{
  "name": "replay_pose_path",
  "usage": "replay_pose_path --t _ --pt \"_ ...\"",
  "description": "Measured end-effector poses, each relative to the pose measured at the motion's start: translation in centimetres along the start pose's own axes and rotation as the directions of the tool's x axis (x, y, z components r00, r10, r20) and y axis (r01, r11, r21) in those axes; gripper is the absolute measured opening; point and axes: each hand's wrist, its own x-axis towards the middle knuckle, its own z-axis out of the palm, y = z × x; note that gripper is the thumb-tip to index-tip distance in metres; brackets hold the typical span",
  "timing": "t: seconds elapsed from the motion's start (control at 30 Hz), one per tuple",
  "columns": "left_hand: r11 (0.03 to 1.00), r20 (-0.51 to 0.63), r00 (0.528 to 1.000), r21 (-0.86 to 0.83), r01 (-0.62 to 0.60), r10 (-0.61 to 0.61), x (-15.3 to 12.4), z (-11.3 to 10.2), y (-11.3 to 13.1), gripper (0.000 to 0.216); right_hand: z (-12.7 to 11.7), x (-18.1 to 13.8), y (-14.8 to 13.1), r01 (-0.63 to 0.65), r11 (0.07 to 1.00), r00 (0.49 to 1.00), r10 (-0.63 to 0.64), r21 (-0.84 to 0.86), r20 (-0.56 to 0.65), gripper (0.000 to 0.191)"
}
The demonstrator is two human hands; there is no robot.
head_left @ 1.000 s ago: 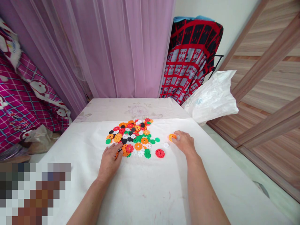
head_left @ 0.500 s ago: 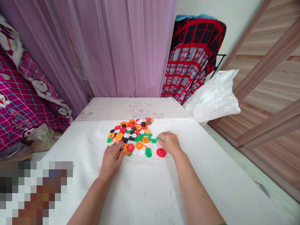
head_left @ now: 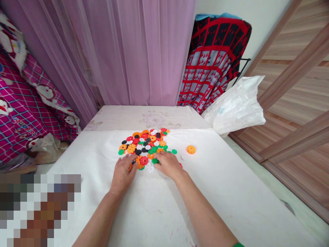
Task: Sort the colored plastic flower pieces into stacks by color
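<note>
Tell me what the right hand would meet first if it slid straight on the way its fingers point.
The right hand points up-left into the pile of flower discs; probably the green disc at its fingertips.

Snowflake discs [head_left: 146, 145]: glossy moulded plastic. Table [head_left: 159, 206] cover: smooth matt white cloth. Curtain [head_left: 133, 51]: sheer fabric. Bag [head_left: 235, 106]: crinkled plastic.

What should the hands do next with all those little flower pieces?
Probably the right hand should pinch one piece from the near edge of the pile: its fingers lie flat on pieces there, holding nothing, while the left hand rests against the pile's other near corner.
</note>
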Motion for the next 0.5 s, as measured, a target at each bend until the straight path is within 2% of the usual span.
replay_pose_path --t 0.13,0.3,0.5 --pt "1.0 0.009 1.0 -0.001 0.007 -0.007 0.0 -0.1 0.1 0.039 1.1 0.9 0.5 -0.054 0.984 0.984 0.081 0.169 -0.157 0.034" --pt "1.0 0.028 0.999 0.0 0.016 -0.016 0.1 -0.4 0.5 0.039 0.9 1.2 3.2 -0.124 0.948 0.95 0.199 0.293 -0.242 0.036" --pt "1.0 0.032 0.999 0.0 0.017 -0.017 0.0 -0.5 0.6 0.039 -0.6 0.5 8.2 -0.321 0.883 0.837 0.433 0.342 -0.334 0.023"
